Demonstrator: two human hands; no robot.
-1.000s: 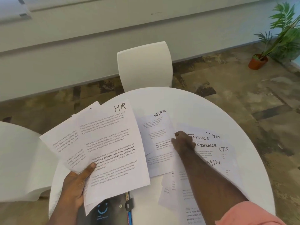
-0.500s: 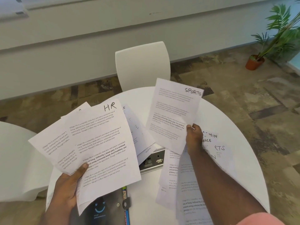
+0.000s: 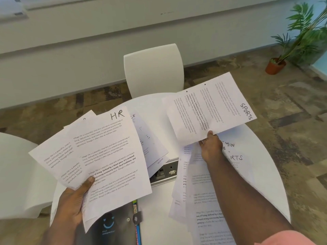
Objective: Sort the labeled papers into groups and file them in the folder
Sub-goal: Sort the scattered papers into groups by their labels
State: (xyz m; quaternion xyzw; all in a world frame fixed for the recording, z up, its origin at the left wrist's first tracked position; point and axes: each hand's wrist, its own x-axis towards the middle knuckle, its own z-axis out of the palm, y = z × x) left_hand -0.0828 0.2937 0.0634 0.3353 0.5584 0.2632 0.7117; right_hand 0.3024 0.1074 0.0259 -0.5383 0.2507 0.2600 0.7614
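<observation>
Head view: right hand [image 3: 211, 146] is pinching the limp, light SPORTS sheet [image 3: 208, 110] at its 6 o'clock edge; left hand [image 3: 74, 200] is gripping the HR stack [image 3: 106, 156].

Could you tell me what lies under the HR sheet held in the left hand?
Behind the HR sheet sits at least one more printed sheet, its label covered. Below, the dark folder shows partly.

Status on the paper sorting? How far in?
Early. Done: the left hand grips a fanned group topped by the HR sheet. In hand: the right hand pinches a SPORTS sheet above the table. Left: mixed loose papers lie unsorted, and the dark folder is closed, nothing visibly filed.
</observation>
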